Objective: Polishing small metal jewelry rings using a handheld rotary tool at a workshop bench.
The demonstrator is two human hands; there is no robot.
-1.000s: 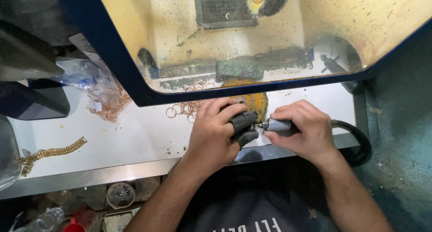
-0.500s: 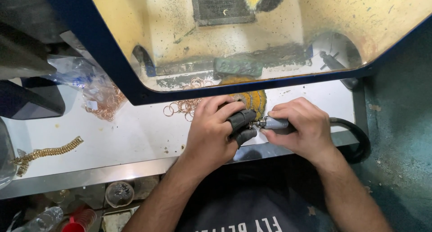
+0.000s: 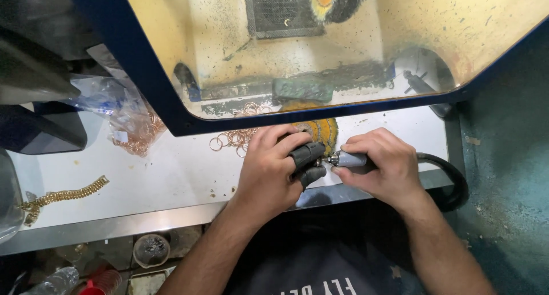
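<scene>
My left hand (image 3: pixel 273 168) is closed at the front of the white bench (image 3: pixel 171 175), its thumb and forefinger in dark rubber finger covers (image 3: pixel 307 160) pinching a small item that I cannot make out. My right hand (image 3: pixel 382 164) grips a grey rotary handpiece (image 3: pixel 346 159) whose tip meets those covered fingertips. A black cable (image 3: pixel 452 183) curves away from the handpiece to the right. Just behind the hands lies a yellow buffing wheel (image 3: pixel 321 129).
Loose copper-coloured rings (image 3: pixel 231 138) lie left of my hands, with more in a clear plastic bag (image 3: pixel 128 120). A gold chain bracelet (image 3: pixel 63 195) lies at the bench's left. A blue-framed dusty shield (image 3: pixel 297 55) overhangs the back. Jars and bottles (image 3: pixel 150 249) sit below the bench edge.
Both hands keep their grip and place on the bench. The camera has shifted slightly, so the gold chain and rings appear a little lower and further left in the frame.
</scene>
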